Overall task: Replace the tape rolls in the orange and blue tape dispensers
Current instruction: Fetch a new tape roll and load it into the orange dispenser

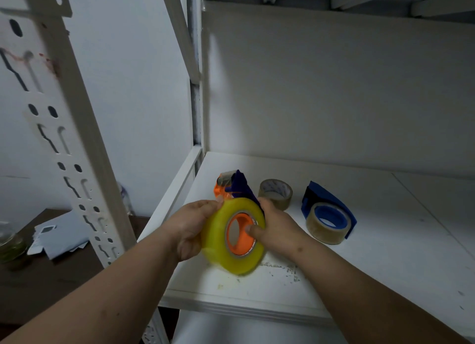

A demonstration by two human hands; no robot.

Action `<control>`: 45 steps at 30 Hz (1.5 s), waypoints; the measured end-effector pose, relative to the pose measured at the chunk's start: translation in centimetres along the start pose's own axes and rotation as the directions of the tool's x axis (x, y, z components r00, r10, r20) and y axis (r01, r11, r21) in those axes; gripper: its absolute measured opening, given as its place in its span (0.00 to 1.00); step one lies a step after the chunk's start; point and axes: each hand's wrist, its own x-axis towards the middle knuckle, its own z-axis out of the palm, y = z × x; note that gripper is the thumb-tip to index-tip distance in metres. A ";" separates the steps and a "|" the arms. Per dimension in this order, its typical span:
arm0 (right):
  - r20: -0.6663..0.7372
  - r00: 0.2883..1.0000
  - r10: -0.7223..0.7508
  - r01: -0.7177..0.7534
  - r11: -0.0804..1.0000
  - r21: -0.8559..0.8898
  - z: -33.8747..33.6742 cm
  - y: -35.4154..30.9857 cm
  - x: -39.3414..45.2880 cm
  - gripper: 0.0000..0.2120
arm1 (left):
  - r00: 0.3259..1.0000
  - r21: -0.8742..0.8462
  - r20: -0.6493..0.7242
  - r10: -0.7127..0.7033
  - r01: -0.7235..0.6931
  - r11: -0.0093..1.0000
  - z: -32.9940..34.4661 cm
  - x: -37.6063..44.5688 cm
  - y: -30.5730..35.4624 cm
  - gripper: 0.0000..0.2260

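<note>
I hold the orange tape dispenser [239, 234] above the white shelf's front left corner, with a thick yellowish tape roll [218, 243] seated around its orange hub. My left hand [191, 228] grips the roll's left edge. My right hand [276, 231] holds the right side, thumb pressed on the hub's rim. The dispenser's dark blue and orange cutter end [232, 185] points away from me. The blue tape dispenser [327, 210] lies on the shelf to the right with a clear, thin roll [326, 230] around its hub. A loose brownish roll [276, 193] stands behind my right hand.
The white shelf [359, 266] has a back wall and another shelf above. A perforated metal upright [77, 148] stands at left. Beyond it, a dark table [38, 279] carries white papers [60, 234] and a glass jar [10, 240]. Scuff marks dot the shelf near the front.
</note>
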 end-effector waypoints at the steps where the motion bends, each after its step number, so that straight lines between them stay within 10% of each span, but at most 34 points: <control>1: -0.005 1.000 0.004 -0.004 0.999 -0.050 0.1 -0.2 0.2 0.22 | 1.000 0.000 -0.020 -0.005 0.005 1.000 -0.1 0.3 0.1 0.20; 12: -0.075 0.988 0.138 -0.154 0.948 -0.280 0.9 -0.5 3.2 0.17 | 0.993 0.238 -0.100 -0.060 0.082 0.968 -1.4 3.2 0.4 0.22; 34: -0.062 0.987 0.146 -0.157 0.956 -0.249 1.2 -2.1 5.9 0.15 | 0.924 0.687 -0.158 0.349 -0.150 0.711 -0.4 6.6 -0.2 0.25; 38: -0.195 0.970 0.142 -0.191 0.947 -0.259 -1.0 -1.3 4.6 0.16 | 0.860 0.947 -0.086 0.503 -0.086 0.309 0.7 6.6 -0.2 0.28; 45: -0.630 0.772 0.084 -0.386 0.849 -0.360 -6.6 5.2 0.3 0.14 | 0.784 0.934 -0.014 0.621 -0.211 0.288 4.0 5.1 -1.0 0.22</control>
